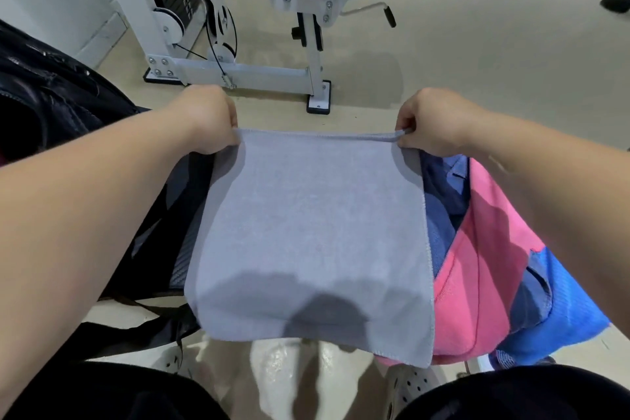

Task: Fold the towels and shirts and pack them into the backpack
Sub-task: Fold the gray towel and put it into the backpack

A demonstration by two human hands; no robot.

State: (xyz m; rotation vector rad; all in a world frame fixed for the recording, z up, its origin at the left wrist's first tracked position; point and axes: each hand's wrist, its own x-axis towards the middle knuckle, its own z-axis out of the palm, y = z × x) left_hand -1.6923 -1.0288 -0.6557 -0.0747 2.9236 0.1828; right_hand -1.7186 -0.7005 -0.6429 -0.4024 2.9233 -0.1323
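A grey towel (313, 235) hangs doubled in front of me, held up by its top edge. My left hand (208, 119) grips the top left corner and my right hand (433, 123) pinches the top right corner. A black backpack (51, 102) lies on the floor at the left, partly behind my left arm. At the right lies a heap of clothes: a pink garment (477, 266), a bright blue one (559, 303) and a darker blue one (443, 201), partly hidden behind the towel.
A white gym machine (238, 68) with a weight stack, pulleys and a black padded seat stands on the beige floor straight ahead. My feet in pale perforated clogs (412, 382) show below the towel. Black straps (150, 310) trail on the floor at the lower left.
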